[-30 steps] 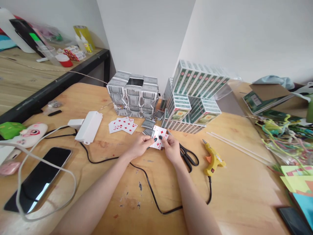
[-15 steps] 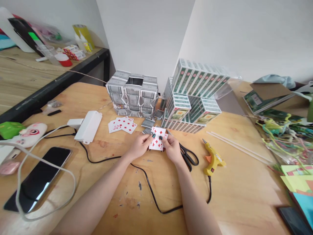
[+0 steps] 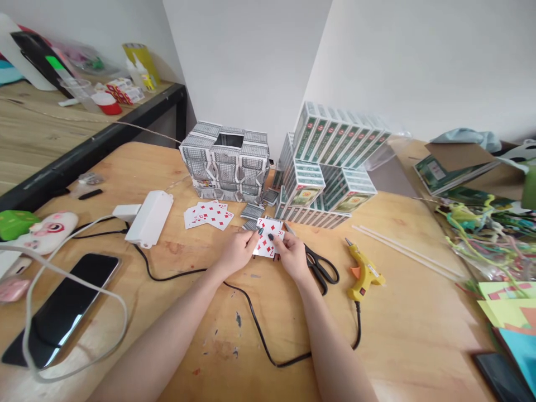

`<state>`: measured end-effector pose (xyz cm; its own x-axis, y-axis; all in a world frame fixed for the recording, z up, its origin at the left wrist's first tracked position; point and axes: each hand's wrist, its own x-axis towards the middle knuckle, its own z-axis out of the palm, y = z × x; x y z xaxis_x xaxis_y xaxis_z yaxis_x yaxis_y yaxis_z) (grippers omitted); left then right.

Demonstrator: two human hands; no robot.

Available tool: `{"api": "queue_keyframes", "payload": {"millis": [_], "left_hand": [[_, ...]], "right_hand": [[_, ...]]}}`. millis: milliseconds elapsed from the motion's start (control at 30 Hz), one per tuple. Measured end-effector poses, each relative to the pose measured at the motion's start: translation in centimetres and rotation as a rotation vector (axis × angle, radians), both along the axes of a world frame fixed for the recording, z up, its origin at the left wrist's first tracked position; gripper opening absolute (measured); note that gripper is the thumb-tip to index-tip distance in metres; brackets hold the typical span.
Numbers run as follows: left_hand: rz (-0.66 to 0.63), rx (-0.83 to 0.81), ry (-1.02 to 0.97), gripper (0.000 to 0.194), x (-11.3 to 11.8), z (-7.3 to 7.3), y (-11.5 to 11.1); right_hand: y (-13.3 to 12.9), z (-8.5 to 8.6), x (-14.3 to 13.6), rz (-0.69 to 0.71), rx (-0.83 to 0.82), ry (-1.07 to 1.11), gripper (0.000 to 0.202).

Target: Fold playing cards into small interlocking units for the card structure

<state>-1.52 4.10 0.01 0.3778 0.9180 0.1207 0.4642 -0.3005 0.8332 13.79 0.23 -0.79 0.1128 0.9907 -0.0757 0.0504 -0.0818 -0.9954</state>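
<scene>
Red diamond playing cards (image 3: 265,245), a seven on top and an eight peeking out at the right, are held between both hands. My left hand (image 3: 239,250) pinches their left edge, thumb on the face. From the right, my right hand (image 3: 293,255) grips them with its thumb over the front card. Fanned red cards (image 3: 209,214) lie face up to the left. Behind them stands a grey structure of folded cards (image 3: 226,162) with a square opening on top. Several face-down grey cards (image 3: 252,211) rest just beyond my hands.
Black-handled scissors (image 3: 321,267) and a yellow glue gun (image 3: 363,272) lie right of my hands, its cord curving below them. Stacked green card boxes (image 3: 307,181) stand behind. A white power strip (image 3: 149,218) and a phone (image 3: 62,310) are at the left.
My right thumb has shifted slightly left across the cards, and a little more of the eight shows. The whole view has drifted slightly; both hands still hold the cards.
</scene>
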Motion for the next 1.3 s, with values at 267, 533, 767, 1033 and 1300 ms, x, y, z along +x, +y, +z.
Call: {"api": "queue_keyframes", "payload": {"millis": [267, 533, 767, 1033, 1300], "left_hand": [[-0.005, -0.224, -0.265, 0.024, -0.1, 0.3, 0.6], [0.023, -0.359, -0.372, 0.023, -0.6, -0.1, 1.0], [0.031, -0.176, -0.198, 0.025, 0.0, 0.1, 0.2], [0.016, -0.1, -0.159, 0.022, -0.1, 0.2, 0.1], [0.035, -0.096, -0.161, 0.021, 0.2, 0.0, 0.0]], "right_hand": [[0.0, -0.1, 0.1, 0.004, 0.001, -0.013, 0.038], [0.0, 0.1, 0.0, 0.03, -0.001, -0.017, 0.037], [0.1, 0.0, 0.0, -0.002, -0.003, -0.024, 0.037], [0.0, 0.5, -0.2, 0.009, -0.005, -0.029, 0.033], [0.2, 0.5, 0.2, 0.036, 0.023, 0.151, 0.026]]}}
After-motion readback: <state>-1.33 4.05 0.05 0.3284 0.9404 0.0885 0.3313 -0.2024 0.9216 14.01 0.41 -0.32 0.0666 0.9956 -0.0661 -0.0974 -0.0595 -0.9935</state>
